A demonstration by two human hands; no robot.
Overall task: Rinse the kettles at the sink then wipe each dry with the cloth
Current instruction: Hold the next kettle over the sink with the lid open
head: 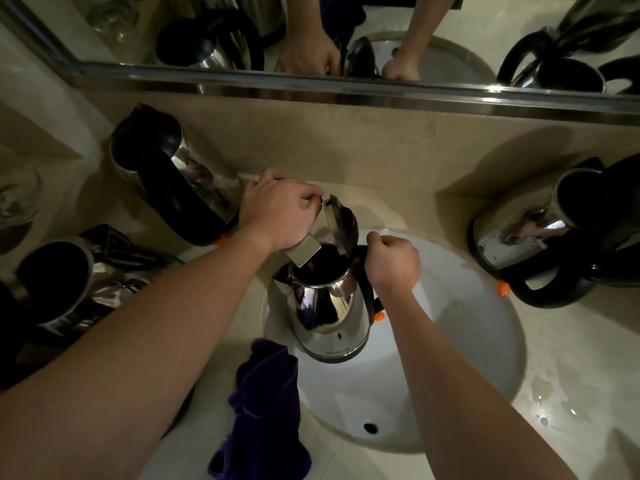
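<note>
The polished steel kettle with black hinged lid (329, 303) hangs over the white oval sink basin (460, 341). The right hand (393, 263) is clenched around its black handle, carrying the weight. The left hand (277, 214) rests curled on the tap, apparently to start water. The purple cloth (263, 403) waits at the rim.

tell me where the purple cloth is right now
In the head view, the purple cloth lies on the counter at the sink's left rim, just below the held kettle.
</note>
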